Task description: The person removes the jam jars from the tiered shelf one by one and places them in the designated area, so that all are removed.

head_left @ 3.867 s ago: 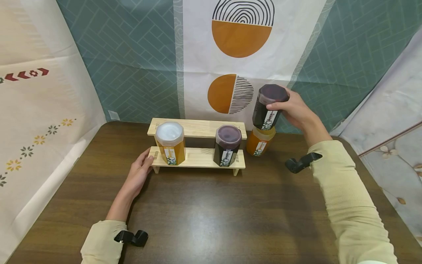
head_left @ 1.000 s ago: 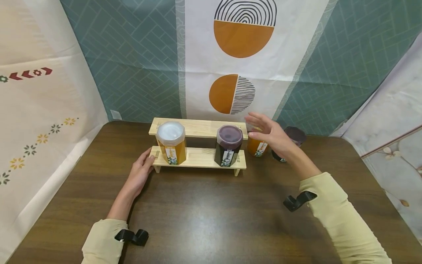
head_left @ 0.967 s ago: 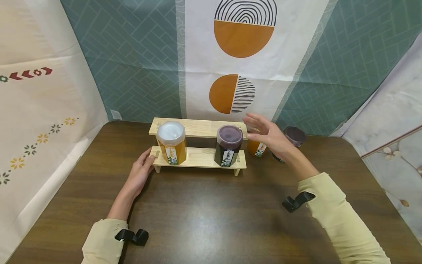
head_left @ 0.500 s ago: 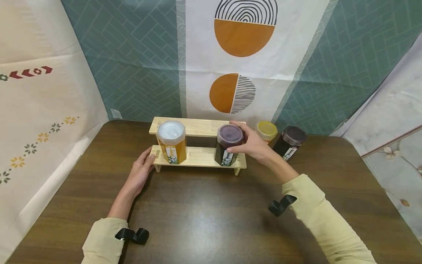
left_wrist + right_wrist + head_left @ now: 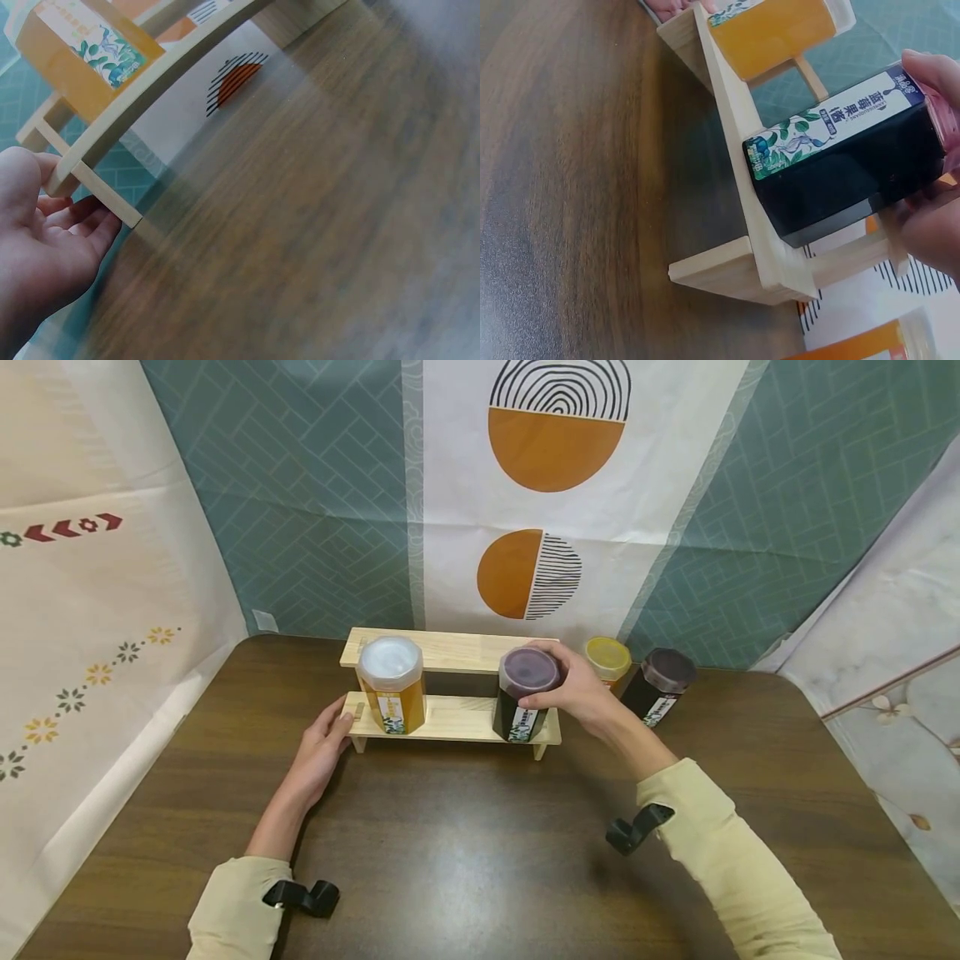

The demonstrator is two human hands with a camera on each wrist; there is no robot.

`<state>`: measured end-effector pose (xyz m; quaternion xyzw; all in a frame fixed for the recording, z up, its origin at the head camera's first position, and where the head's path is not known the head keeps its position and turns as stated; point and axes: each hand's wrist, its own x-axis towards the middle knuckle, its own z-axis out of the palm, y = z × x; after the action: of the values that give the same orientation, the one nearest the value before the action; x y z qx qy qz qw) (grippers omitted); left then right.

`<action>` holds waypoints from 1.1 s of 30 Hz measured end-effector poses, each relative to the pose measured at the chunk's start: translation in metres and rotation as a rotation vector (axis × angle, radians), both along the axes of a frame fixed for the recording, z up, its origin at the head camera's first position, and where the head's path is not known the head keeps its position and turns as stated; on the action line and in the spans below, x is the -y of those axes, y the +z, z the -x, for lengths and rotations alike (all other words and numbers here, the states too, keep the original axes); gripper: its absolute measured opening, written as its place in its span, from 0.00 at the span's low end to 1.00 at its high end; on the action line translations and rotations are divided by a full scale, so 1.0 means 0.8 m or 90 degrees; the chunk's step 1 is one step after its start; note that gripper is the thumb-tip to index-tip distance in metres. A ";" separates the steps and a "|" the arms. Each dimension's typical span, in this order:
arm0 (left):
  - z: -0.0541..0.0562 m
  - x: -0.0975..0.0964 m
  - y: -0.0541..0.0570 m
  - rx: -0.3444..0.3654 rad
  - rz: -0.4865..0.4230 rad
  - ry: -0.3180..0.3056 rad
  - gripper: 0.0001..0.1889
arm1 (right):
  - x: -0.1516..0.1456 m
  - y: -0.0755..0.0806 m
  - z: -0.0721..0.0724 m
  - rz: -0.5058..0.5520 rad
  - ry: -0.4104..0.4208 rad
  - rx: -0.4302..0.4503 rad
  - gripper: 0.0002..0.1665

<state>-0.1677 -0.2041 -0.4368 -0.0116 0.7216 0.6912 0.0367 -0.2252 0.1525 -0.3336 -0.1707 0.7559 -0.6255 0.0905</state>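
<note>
My left hand [image 5: 315,750] grips the left end of a two-tier wooden rack [image 5: 453,717]; the left wrist view shows the thumb above the board and the fingers [image 5: 75,221] beneath. On the lower tier's right side is a dark blueberry jam jar [image 5: 529,670] with a translucent lid. My right hand [image 5: 581,692] holds this jar near its lid, thumb in front and fingers behind, partly hidden. In the right wrist view the jar [image 5: 840,165] overlaps the lower board, its label facing out. An orange jam jar [image 5: 392,685] stands at the left of the same tier.
Right of the rack, an orange jar with a yellow lid [image 5: 607,655] and another dark jar [image 5: 662,683] stand on the brown wooden table [image 5: 450,843]. A patterned cloth wall [image 5: 330,527] rises right behind the rack.
The right hand set the other dark jar on the table at right, then moved left from over the yellow-lidded jar and took hold of the rack's dark jar, which has shifted slightly right.
</note>
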 end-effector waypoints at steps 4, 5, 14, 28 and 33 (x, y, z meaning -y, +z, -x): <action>0.000 0.000 0.000 -0.001 -0.002 0.000 0.31 | -0.007 0.002 -0.003 0.017 0.009 0.005 0.46; 0.000 0.000 0.000 -0.002 -0.003 0.000 0.31 | -0.009 0.002 -0.004 0.018 0.010 0.004 0.46; -0.001 0.000 0.001 0.002 0.000 -0.004 0.31 | -0.039 0.010 -0.006 0.046 0.000 -0.009 0.43; 0.000 -0.001 0.000 -0.001 -0.001 -0.004 0.31 | -0.105 0.013 -0.023 0.021 -0.023 -0.050 0.40; 0.001 0.000 -0.001 -0.002 0.004 -0.005 0.31 | -0.122 0.005 -0.028 0.015 -0.024 -0.050 0.39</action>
<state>-0.1682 -0.2039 -0.4375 -0.0081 0.7238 0.6889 0.0381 -0.2032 0.2499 -0.3295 -0.1821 0.7547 -0.6286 0.0470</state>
